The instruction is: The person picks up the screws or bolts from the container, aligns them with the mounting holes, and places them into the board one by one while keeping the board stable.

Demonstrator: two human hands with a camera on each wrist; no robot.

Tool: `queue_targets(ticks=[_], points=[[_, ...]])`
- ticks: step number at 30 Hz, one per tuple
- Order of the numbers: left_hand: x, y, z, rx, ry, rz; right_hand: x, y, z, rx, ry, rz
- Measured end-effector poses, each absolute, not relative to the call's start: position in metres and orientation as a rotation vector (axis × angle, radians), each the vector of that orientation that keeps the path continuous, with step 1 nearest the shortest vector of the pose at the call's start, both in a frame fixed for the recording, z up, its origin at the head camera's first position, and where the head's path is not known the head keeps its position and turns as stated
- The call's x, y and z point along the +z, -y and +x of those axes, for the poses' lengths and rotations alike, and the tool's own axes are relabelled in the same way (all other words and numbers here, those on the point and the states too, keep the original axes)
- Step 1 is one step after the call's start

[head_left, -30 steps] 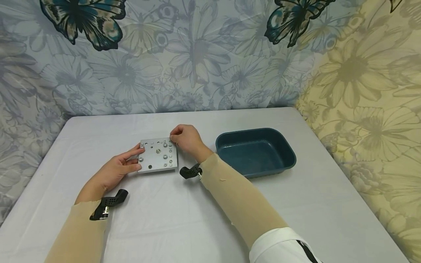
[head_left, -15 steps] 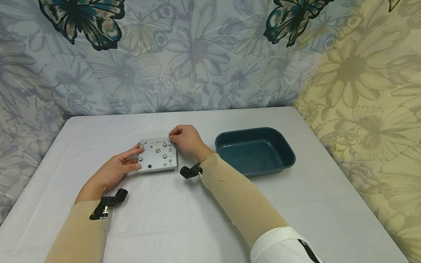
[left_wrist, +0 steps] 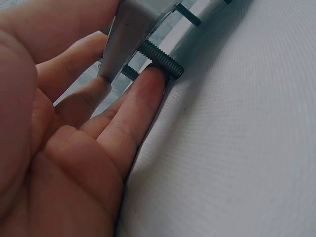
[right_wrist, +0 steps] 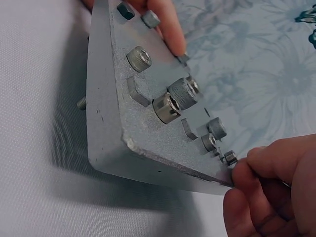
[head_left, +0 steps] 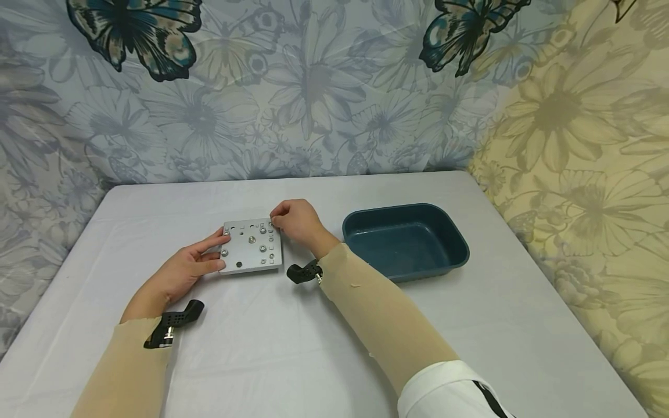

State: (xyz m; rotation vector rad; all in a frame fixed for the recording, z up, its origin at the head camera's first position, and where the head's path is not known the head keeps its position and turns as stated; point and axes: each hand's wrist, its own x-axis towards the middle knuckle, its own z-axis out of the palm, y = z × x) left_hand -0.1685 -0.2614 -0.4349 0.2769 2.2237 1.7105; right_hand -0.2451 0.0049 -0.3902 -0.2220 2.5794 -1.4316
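Note:
A square grey metal plate [head_left: 251, 247] studded with several screws sits mid-table, raised off the white cloth on its bolts. My left hand [head_left: 216, 252] grips its left edge, thumb on top and fingers underneath. In the left wrist view those fingers [left_wrist: 143, 94] touch a threaded bolt end [left_wrist: 160, 58] under the plate [left_wrist: 129, 34]. My right hand [head_left: 273, 221] pinches a small screw [right_wrist: 230, 157] at the plate's far right corner. The right wrist view shows the plate [right_wrist: 143, 103] close up, with my right fingertips [right_wrist: 254, 173] on that corner screw.
A dark blue tray [head_left: 402, 207] stands to the right of the plate, a hand's width from my right wrist. The table is covered with a white cloth [head_left: 292, 348], and a floral curtain hangs behind it. Black camera mounts [head_left: 175, 322] sit on both wrists.

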Motion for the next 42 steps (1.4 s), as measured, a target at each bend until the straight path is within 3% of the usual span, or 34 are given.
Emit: queue_targets(ticks=[11, 18, 23, 30, 42], points=[[-0.436, 0.264, -0.166, 1.748, -2.206, 0.284, -0.372, -0.016, -0.239, -1.558, -2.543, -0.221], [-0.434, 0.262, -0.163, 1.749, -2.195, 0.291, -0.325, -0.074, -0.202, -1.502, -2.762, -0.345], [-0.433, 0.264, -0.163, 1.748, -2.202, 0.296, -0.308, -0.118, -0.182, -1.315, -2.916, -0.285], [-0.436, 0.266, -0.162, 1.755, -2.193, 0.341, -0.311, -0.147, -0.172, -0.957, -3.089, -0.201], [-0.434, 0.264, -0.161, 1.593, -2.293, 0.326, -0.319, -0.148, -0.175, -0.489, -3.173, -0.053]])
